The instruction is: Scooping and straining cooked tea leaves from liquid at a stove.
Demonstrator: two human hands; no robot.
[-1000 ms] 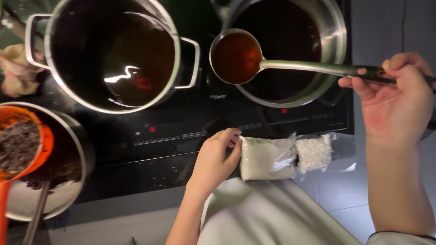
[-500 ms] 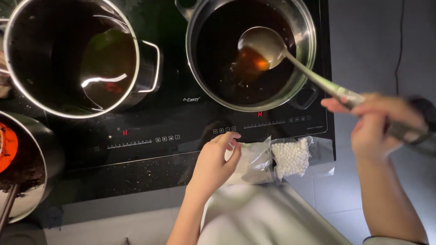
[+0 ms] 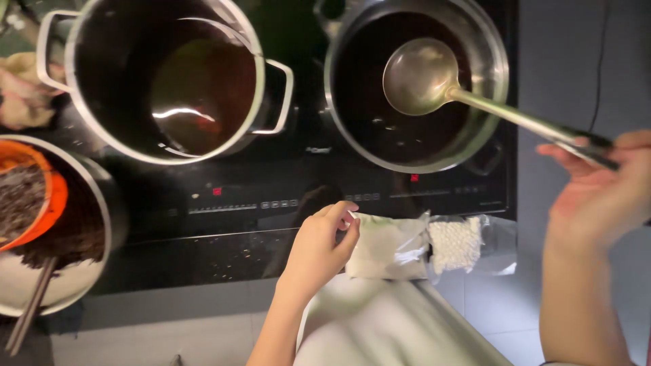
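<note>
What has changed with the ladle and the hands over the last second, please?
The ladle, full of reddish-brown liquid a second ago, has tipped over the right pot and now shows an empty bowl. The right hand still holds its handle. The left hand still pinches the corner of the clear bag at the cooktop's front edge; the left pot stays put.

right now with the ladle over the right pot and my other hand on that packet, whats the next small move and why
Probably lower the ladle into the dark liquid of the right pot and scoop. Its bowl looks empty and is held just above the surface by the right hand. The left hand pinches the corner of the plastic packet on the cooktop's edge, so that side seems settled.
</note>
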